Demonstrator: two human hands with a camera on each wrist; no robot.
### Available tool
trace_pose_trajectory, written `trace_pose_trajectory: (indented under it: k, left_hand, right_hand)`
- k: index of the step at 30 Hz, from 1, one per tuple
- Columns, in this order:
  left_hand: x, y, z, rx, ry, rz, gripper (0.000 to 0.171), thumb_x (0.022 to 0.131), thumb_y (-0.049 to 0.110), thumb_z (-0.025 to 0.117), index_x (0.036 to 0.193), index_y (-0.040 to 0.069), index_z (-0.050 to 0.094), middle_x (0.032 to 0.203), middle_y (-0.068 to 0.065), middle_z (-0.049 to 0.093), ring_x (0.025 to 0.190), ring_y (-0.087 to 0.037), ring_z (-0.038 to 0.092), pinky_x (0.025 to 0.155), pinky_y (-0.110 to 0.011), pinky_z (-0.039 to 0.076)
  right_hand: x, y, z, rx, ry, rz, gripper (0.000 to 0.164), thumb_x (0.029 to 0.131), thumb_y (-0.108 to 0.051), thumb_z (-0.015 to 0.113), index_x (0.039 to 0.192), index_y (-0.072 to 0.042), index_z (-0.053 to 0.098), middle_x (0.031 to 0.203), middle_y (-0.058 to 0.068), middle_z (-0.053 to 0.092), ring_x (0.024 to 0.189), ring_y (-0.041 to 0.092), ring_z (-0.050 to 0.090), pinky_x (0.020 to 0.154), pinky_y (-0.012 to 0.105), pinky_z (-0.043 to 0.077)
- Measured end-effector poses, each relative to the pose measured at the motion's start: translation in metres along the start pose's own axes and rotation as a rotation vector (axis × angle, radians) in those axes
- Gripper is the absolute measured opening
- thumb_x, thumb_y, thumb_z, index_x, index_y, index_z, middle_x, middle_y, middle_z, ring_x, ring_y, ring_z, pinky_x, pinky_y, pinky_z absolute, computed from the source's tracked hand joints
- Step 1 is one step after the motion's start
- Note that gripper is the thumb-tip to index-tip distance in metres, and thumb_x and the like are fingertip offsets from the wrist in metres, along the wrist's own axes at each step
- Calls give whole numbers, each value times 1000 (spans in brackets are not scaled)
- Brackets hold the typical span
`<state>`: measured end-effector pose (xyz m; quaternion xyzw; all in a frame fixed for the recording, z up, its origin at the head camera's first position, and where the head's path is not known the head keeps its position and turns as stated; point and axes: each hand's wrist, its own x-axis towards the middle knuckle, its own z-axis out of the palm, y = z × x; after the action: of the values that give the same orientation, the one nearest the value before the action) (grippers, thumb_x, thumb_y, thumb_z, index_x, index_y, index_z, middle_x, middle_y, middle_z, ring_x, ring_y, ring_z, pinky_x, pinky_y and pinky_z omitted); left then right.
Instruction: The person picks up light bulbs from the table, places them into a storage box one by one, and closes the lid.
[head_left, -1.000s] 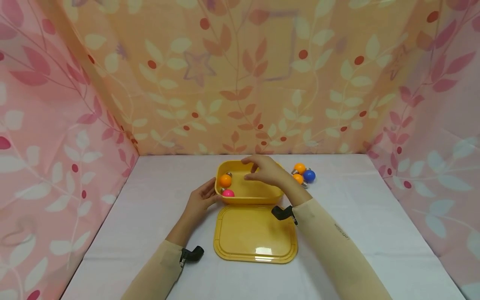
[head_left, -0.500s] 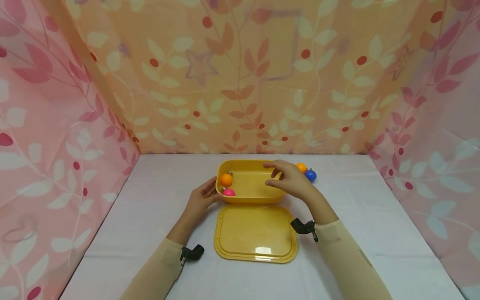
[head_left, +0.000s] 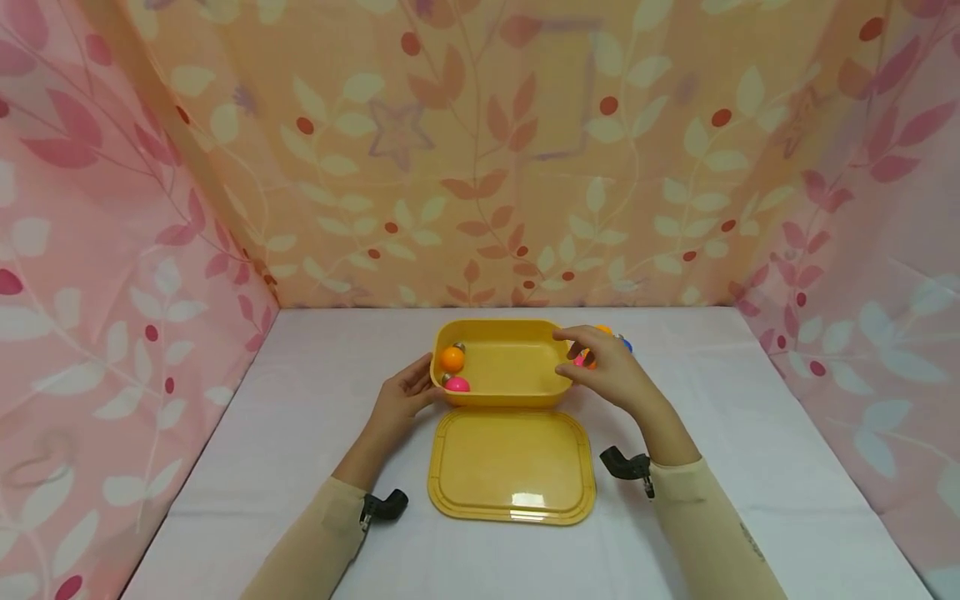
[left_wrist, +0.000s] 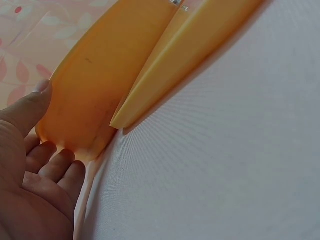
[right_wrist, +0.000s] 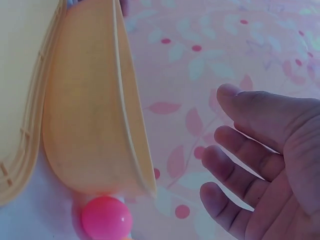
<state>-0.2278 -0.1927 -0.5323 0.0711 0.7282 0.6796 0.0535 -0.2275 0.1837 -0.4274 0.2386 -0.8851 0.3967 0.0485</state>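
Note:
My left hand holds the left end of a yellow plastic box, thumb and fingertips against its wall; the left wrist view shows this hand close up. Inside the box, at its left end, are an orange light bulb and a pink light bulb, both with metal screw bases. Over the box's right end hovers my right hand, fingers loosely bent and holding nothing. Beyond it lie more bulbs, partly hidden by the hand: an orange bulb, a blue bulb and a pink bulb.
A flat yellow lid lies on the white tablecloth, just in front of the box. Patterned cloth hangs behind the table and along both sides. A small black camera is strapped to each wrist.
My right hand has moved from above the inside of the box to the right, toward the bulbs outside it. The left hand, box and lid stay in place.

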Motion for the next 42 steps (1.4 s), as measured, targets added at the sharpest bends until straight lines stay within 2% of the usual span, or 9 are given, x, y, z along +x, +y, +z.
trace_pose_trajectory:
  k: [3, 9, 16, 23, 31, 34, 37, 39, 42]
  left_hand:
    - [0, 1, 0, -8, 10, -5, 73, 91, 21, 80, 156, 24, 45, 155, 1, 52, 139, -15, 53, 101, -21, 52]
    - [0, -1, 0, -24, 7, 1, 73, 92, 19, 79, 156, 21, 45, 155, 0, 51, 139, -16, 53, 101, -21, 51]
    - [-1, -3, 2, -4, 12, 16, 69, 94, 19, 77, 156, 21, 46, 156, 0, 50, 141, -17, 51, 103, -21, 50]
    - [-4, -5, 2, -4, 4, -18, 72, 92, 22, 78, 156, 25, 45, 154, 5, 52, 141, -13, 51, 102, -22, 51]
    - [-3, -4, 1, -21, 12, -16, 71, 93, 20, 78, 156, 22, 46, 154, 2, 52, 139, -15, 53, 100, -21, 52]
    - [-2, -3, 1, -30, 8, -8, 70, 93, 18, 77, 156, 21, 46, 155, 0, 52, 140, -16, 52, 100, -21, 52]
    - [-2, -1, 1, -33, 3, -1, 70, 93, 18, 77, 156, 21, 46, 155, 0, 52, 140, -16, 52, 101, -22, 52]
    - [-2, -1, 1, -32, 5, -2, 70, 93, 19, 78, 155, 22, 46, 154, 1, 53, 140, -15, 52, 101, -21, 52]
    - [-1, 1, 1, -19, 7, 6, 69, 93, 20, 78, 155, 22, 47, 154, 2, 52, 139, -14, 53, 102, -21, 51]
  right_hand:
    - [2, 7, -2, -8, 15, 11, 50, 88, -23, 83, 135, -19, 66, 117, -2, 65, 92, 24, 62, 77, 42, 59]
    - [3, 18, -6, -21, 27, 55, 50, 87, -23, 84, 134, -17, 67, 122, 2, 66, 93, 25, 63, 81, 46, 59]
    - [-2, 35, -6, -16, 7, 116, 51, 88, -19, 83, 135, -10, 66, 120, 7, 66, 95, 25, 64, 80, 39, 59]
    - [-6, 52, -6, -3, -12, 169, 49, 88, -17, 81, 135, -9, 67, 124, 15, 68, 94, 25, 62, 78, 35, 56]
    - [-4, 67, 3, -34, -51, 228, 53, 86, -22, 85, 134, -10, 67, 111, 14, 68, 87, 23, 56, 75, 30, 51]
    - [-2, 73, 7, -65, -48, 216, 55, 84, -24, 87, 134, -9, 67, 116, 13, 69, 91, 25, 56, 80, 36, 51]
    - [-1, 77, 10, -95, -42, 198, 56, 84, -23, 87, 133, -8, 67, 127, 13, 68, 105, 30, 59, 95, 47, 52]
    - [0, 80, 12, -104, -43, 200, 56, 84, -23, 87, 134, -8, 66, 132, 14, 67, 117, 34, 58, 106, 54, 47]
    - [1, 81, 15, -126, -49, 225, 54, 85, -24, 86, 134, -9, 67, 136, 15, 64, 128, 37, 55, 115, 60, 40]
